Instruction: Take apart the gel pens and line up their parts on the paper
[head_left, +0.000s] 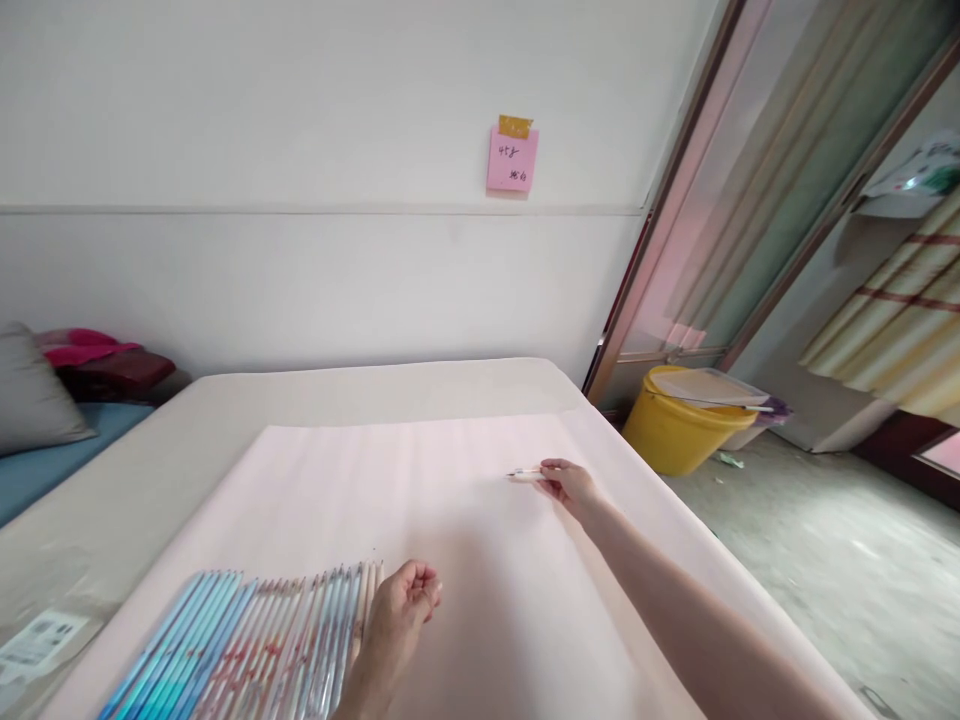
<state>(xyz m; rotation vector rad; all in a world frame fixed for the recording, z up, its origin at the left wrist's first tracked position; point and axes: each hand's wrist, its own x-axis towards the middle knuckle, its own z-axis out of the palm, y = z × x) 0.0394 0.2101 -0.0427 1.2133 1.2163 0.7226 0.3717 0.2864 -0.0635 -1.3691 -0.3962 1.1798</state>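
My right hand [570, 487] pinches a slim, pale pen [528, 474], its point turned left, over the right side of the pale pink sheet [330, 480]. My left hand [403, 610] is curled closed at the right end of a row of pens, with nothing visible in its fingers. Several slim pens [247, 640] lie side by side at the lower left, points away from me. Blue and teal ones [180, 640] lie at the left; pale ones with reddish marks [262, 650] are in the middle. My left hand and forearm cover part of the row's right end.
The sheet lies on a pale table [390, 390] against a white wall. A clear bag with a label [41, 640] lies at the left edge. A yellow bucket [675, 430] stands on the floor to the right. A pink note [512, 162] is taped to the wall.
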